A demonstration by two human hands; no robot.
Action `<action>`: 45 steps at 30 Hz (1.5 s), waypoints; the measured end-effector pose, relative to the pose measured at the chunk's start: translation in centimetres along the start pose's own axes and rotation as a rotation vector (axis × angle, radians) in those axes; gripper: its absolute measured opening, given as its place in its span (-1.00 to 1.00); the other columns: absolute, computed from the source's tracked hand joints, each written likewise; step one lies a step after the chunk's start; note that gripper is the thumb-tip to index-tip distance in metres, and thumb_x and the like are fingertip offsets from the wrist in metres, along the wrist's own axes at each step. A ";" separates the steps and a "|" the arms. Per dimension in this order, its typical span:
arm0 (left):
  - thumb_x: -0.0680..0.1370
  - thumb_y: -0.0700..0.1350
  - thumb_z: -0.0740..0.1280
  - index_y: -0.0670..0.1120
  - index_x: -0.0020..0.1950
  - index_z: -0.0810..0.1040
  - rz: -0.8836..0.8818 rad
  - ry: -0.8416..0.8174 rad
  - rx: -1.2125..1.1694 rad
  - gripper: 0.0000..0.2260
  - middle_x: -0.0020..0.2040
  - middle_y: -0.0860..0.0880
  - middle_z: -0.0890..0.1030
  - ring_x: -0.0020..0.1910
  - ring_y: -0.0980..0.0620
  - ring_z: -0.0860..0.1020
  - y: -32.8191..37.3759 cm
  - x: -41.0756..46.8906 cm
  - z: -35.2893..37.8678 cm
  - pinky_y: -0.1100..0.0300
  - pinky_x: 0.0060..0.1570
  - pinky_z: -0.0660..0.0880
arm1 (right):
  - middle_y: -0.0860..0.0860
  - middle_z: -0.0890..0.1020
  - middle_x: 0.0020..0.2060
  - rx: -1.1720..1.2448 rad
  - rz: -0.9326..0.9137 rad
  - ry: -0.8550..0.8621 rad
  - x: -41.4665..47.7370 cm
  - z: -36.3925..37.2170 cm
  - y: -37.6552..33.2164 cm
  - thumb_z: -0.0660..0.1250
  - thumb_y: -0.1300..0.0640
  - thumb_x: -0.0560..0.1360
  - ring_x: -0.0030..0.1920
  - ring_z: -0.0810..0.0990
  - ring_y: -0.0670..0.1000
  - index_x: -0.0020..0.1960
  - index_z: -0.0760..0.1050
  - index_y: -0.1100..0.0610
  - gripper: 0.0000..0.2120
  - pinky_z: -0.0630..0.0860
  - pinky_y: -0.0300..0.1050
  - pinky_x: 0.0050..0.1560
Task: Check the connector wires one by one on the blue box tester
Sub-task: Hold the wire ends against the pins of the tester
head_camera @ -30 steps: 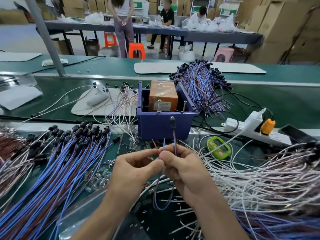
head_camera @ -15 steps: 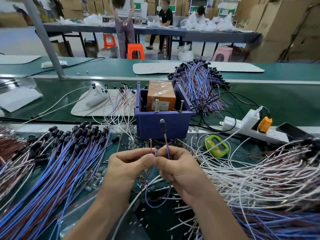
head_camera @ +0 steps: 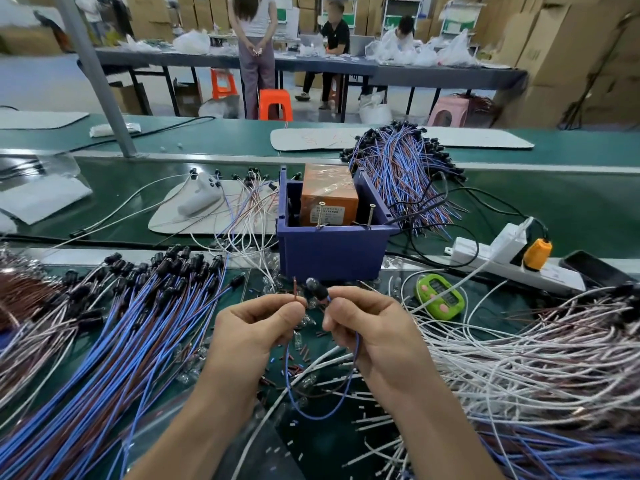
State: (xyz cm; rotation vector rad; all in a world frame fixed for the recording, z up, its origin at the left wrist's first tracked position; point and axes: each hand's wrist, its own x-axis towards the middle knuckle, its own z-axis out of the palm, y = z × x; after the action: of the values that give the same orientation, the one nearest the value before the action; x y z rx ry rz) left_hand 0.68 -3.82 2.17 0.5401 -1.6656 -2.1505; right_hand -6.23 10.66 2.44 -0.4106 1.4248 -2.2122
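Testing one wire [head_camera: 317, 418] near the box [head_camera: 332, 252]: our left hand [head_camera: 256, 327] pinches its brown end, our right hand [head_camera: 367, 327] its blue lead below the connector [head_camera: 316, 289]. Next, we judge, the ends must reach the box's screws [head_camera: 320, 213].

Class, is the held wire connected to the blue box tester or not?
Not connected: left hand and right hand pinch the wire, short of the blue box.

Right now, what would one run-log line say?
left hand: pinches brown lead | right hand: pinches blue wire by black connector, loop hanging below | blue box tester: beyond hands, untouched
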 end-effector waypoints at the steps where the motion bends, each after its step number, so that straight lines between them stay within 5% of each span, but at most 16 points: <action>1: 0.13 0.08 0.57 -0.01 -0.18 0.79 0.007 -0.001 0.002 -0.68 -0.25 -0.04 0.73 -0.31 0.15 0.60 0.0 0.0 -0.1 0.35 -0.29 0.54 | 0.14 0.63 -0.37 -0.003 -0.009 -0.011 -0.1 0.0 0.0 0.49 0.17 0.31 -0.36 0.52 0.00 -0.13 0.75 0.12 -0.85 0.44 -0.23 -0.33; 8: 0.14 0.07 0.57 -0.01 -0.17 0.79 0.019 -0.013 -0.008 -0.69 -0.26 -0.04 0.73 -0.32 0.16 0.62 0.0 0.0 -0.2 0.37 -0.30 0.53 | 0.11 0.63 -0.37 0.064 -0.015 -0.015 0.0 -0.3 -0.1 0.47 0.22 0.33 -0.31 0.55 0.02 -0.16 0.74 0.12 -0.89 0.52 -0.20 -0.22; 14: 0.22 -0.06 0.55 -0.05 -0.22 0.77 -0.029 -0.031 -0.087 -0.83 -0.33 -0.01 0.68 -0.42 0.17 0.53 -0.2 0.2 -0.1 0.39 -0.36 0.49 | 0.04 0.57 -0.41 0.120 0.079 0.058 0.3 -0.2 0.1 0.57 0.34 0.26 -0.45 0.42 -0.06 -0.14 0.74 0.13 -0.79 0.40 -0.28 -0.41; 18: 0.32 -0.15 0.48 -0.07 -0.26 0.74 -0.187 -0.100 -0.367 -0.94 -0.48 0.01 0.48 -0.51 0.15 0.43 -0.2 0.3 0.1 0.38 -0.43 0.43 | -0.05 0.38 -0.49 -0.226 0.115 0.157 0.3 0.4 0.9 0.53 0.41 0.36 -0.53 0.25 -0.10 -0.05 0.68 0.19 -0.78 0.21 -0.27 -0.50; 23: 0.24 -0.11 0.54 -0.06 -0.21 0.74 -0.252 -0.143 -0.478 -0.85 -0.44 0.00 0.48 -0.46 0.12 0.47 -0.3 0.5 0.1 0.33 -0.32 0.51 | -0.08 0.57 -0.44 -0.426 0.151 0.208 0.3 1.1 2.1 0.52 0.28 0.40 -0.57 0.39 -0.21 -0.16 0.68 0.18 -0.95 0.28 -0.41 -0.51; 28: 0.33 -0.19 0.47 -0.08 -0.26 0.73 -0.150 -0.056 -0.368 -0.94 -0.43 -0.04 0.54 -0.48 0.13 0.50 -0.7 0.6 0.7 0.33 -0.34 0.55 | 0.06 0.68 -0.33 -0.315 0.106 0.222 0.2 2.0 1.9 0.41 0.25 0.52 -0.57 0.39 -0.21 -0.23 0.67 0.20 -0.84 0.29 -0.42 -0.51; 32: 0.50 -0.31 0.43 -0.13 -0.24 0.71 -0.093 0.171 -0.191 -0.84 -0.44 -0.02 0.58 -0.50 0.14 0.47 -1.5 0.2 1.6 0.38 -0.44 0.45 | 0.00 0.52 -0.45 -0.347 0.054 0.329 -0.1 2.4 2.4 0.43 0.20 0.42 -0.51 0.32 -0.13 -0.35 0.59 0.11 -0.83 0.27 -0.30 -0.47; 37: 0.55 -0.33 0.41 -0.14 -0.21 0.68 -0.057 0.250 -0.210 -0.83 -0.43 0.05 0.59 -0.49 0.21 0.45 -1.4 0.1 1.7 0.42 -0.43 0.42 | 0.00 0.41 -0.51 -0.027 0.106 0.266 -0.1 2.6 1.7 0.38 0.35 0.50 -0.55 0.25 -0.11 -0.36 0.61 0.06 -0.68 0.19 -0.30 -0.54; 41: 0.57 -0.24 0.39 -0.11 -0.27 0.72 -0.111 0.163 -0.250 -0.77 -0.29 -0.06 0.69 -0.35 0.10 0.62 -0.5 0.1 0.9 0.29 -0.30 0.59 | 0.07 0.41 -0.51 0.293 0.078 0.357 0.1 1.5 0.5 0.31 0.23 0.58 -0.60 0.18 -0.08 -0.33 0.63 0.18 -0.68 0.14 -0.22 -0.54; 45: 0.65 -0.18 0.29 -0.16 -0.13 0.61 -0.214 0.114 -0.284 -0.81 -0.38 -0.13 0.67 -0.50 0.01 0.63 0.4 0.7 0.2 0.24 -0.51 0.58 | 0.07 0.40 -0.52 0.456 -0.038 0.472 0.3 0.2 -0.3 0.26 0.14 0.64 -0.61 0.17 -0.06 -0.39 0.58 0.13 -0.57 0.25 -0.23 -0.53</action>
State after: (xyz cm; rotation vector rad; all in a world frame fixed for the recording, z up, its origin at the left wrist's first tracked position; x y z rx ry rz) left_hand -0.01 -4.09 2.61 0.7666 -1.2623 -2.4043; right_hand -6.49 10.43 2.80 0.2582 1.0605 -2.6825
